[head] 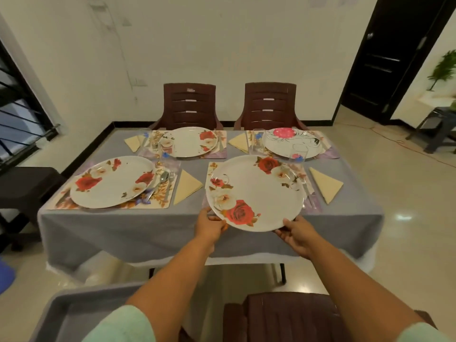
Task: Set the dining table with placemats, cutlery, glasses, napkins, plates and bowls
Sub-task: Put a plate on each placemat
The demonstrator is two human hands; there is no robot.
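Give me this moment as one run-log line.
step: placing plate | hands: left hand and right hand hold rose plate over near-right placemat | set: three other plates | bowls: none seen

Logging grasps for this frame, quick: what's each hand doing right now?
Left hand: grips the near-left rim of the rose plate.
Right hand: grips the same plate's near-right rim.

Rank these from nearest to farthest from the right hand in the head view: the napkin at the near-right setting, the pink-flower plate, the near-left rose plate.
1. Napkin, just right of the right hand, on the table's near-right side.
2. Pink-flower plate, far-right setting, straight beyond the hand.
3. Near-left rose plate, across the table to the left.
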